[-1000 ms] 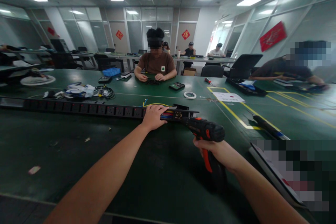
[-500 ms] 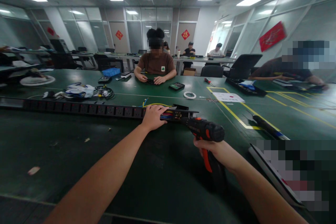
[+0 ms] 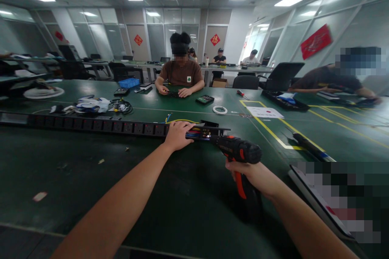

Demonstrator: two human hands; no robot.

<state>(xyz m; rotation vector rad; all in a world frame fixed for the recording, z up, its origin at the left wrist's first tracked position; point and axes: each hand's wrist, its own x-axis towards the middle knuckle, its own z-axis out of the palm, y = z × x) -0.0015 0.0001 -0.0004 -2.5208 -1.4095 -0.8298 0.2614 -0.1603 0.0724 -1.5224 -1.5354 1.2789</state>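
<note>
A long black power strip (image 3: 91,124) lies across the green table (image 3: 188,194), its right end open with coloured wires showing. My left hand (image 3: 178,134) presses down on that open end, fingers curled over it. My right hand (image 3: 253,175) grips the handle of a black and red cordless screwdriver (image 3: 238,151). The tool's tip points left into the open end of the strip, close to my left hand's fingers.
A person in a brown shirt (image 3: 181,73) sits across the table with both hands on a small part. Another person (image 3: 331,81) leans over the table at the right. A tape roll (image 3: 220,109), cables (image 3: 121,106), a paper sheet (image 3: 263,112) and a pen-like tool (image 3: 313,148) lie around.
Almost nothing has moved; the screwdriver and my right hand have shifted very slightly right and down. My left hand stays on the strip's end.
</note>
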